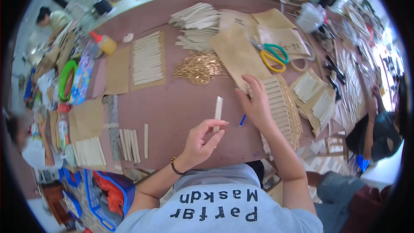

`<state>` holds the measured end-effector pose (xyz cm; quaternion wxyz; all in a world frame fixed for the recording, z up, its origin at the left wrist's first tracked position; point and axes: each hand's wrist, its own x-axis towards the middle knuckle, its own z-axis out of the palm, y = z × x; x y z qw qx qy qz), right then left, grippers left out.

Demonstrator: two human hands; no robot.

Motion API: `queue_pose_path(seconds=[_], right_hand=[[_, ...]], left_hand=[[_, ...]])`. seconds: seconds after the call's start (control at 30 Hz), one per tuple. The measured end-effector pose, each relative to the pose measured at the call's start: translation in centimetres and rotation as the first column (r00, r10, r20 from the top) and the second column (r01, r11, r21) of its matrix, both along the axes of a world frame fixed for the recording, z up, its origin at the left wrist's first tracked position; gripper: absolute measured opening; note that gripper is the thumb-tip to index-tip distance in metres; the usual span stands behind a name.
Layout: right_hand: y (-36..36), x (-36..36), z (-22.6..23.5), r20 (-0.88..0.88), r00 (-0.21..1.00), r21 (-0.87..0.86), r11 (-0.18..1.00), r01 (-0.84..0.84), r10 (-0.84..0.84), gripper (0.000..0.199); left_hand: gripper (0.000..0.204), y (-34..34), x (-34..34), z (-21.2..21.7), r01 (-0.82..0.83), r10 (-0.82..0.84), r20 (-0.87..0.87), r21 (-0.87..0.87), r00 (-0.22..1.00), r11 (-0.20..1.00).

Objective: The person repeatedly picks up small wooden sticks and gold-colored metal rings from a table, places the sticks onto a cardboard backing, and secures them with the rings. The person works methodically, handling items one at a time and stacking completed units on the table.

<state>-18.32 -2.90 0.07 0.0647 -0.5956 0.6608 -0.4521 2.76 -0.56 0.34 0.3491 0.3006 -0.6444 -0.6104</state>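
My left hand (202, 141) pinches a short, pale, flat strip (218, 108) between thumb and fingers; it stands up above the table. My right hand (258, 105) is open, fingers apart, over the left edge of a layered stack of pale strips (280, 105) with gold-coloured ends along its right side. Whether its fingertips touch the stack or the brown paper sheet (235, 54) beyond, I cannot tell. Between my hands lies a blue pen-like stick (242, 120). Farther off is a heap of small gold-coloured metal pieces (199, 68).
Behind the heap are piled loose strips (196, 17). Scissors with green and yellow handles (272, 57) lie on brown paper. On the left are a strip-covered sheet (148, 58), a yellow bottle with red tip (105, 43) and several laid-out strips (129, 145). Other people sit at both sides.
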Motion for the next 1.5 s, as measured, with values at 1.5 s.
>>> queue_pose_path(seconds=[1.5], right_hand=[[-14.7,-8.1,-3.6,-0.067,0.99,0.313,0.94,0.139,-0.124,0.013]], left_hand=[[0.049,-2.0,-3.1,-4.0,0.357,0.092,0.529,-0.682,0.844,0.638]])
